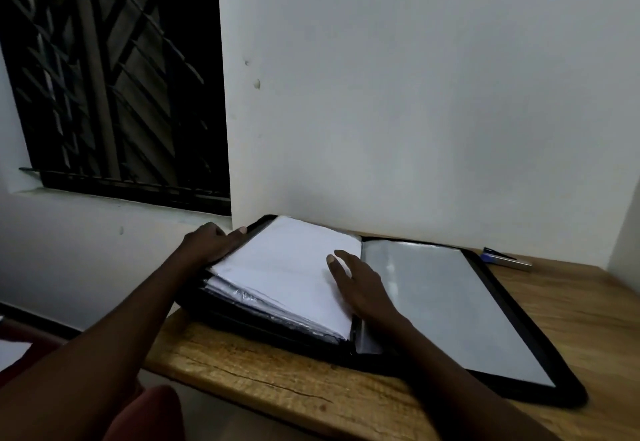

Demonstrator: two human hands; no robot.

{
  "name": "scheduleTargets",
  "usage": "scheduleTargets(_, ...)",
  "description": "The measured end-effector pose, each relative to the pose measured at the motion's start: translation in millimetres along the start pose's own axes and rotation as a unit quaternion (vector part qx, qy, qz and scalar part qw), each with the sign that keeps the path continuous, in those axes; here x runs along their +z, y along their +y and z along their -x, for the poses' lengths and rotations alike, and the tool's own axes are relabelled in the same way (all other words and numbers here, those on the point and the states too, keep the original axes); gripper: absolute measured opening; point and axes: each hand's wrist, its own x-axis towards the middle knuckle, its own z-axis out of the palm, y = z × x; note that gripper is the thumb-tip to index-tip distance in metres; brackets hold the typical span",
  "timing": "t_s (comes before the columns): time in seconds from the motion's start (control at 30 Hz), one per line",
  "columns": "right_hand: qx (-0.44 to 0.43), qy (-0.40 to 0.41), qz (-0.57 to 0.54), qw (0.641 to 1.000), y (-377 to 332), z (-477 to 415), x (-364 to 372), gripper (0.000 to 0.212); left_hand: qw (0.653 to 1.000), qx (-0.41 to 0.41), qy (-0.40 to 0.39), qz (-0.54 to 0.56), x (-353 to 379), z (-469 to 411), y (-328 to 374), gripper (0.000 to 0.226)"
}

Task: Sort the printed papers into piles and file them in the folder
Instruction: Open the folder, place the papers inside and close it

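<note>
A black zip folder (pixel 540 347) lies open on the wooden desk (pixel 277 371). Its left half holds a thick stack of white papers (pixel 284 267) in plastic sleeves. An empty clear sleeve (pixel 450 302) covers the right half. My left hand (pixel 211 243) holds the far left edge of the folder beside the stack, fingers curled over the rim. My right hand (pixel 360 285) rests flat on the papers near the spine, fingers straight.
A blue and silver stapler (pixel 507 259) lies at the back right of the desk by the white wall. A dark barred window (pixel 114 77) is at the left. A bit of white paper (pixel 12 354) shows at the far left edge, below the desk.
</note>
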Motion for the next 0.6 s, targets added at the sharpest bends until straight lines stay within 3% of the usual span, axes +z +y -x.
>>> scheduleTargets(0.3, 0.02, -0.06, -0.172, 0.983, -41.9, 20.2, -46.3, 0.058, 0.988, 0.075, 0.015, 0.138, -68.7, 4.1, 108.7, 0.066)
scheduleTargets(0.47, 0.036, -0.104, -0.271, 0.956, -57.6, 25.9, -87.0, 0.064, 0.965, 0.097, -0.055, 0.238, -78.4, 42.5, 186.7, 0.059)
scheduleTargets(0.6, 0.05, -0.091, -0.342, 0.934, -52.1, 25.2, -128.8, 0.073, 0.942, 0.147, -0.103, 0.285, -44.4, 77.8, 230.7, 0.059)
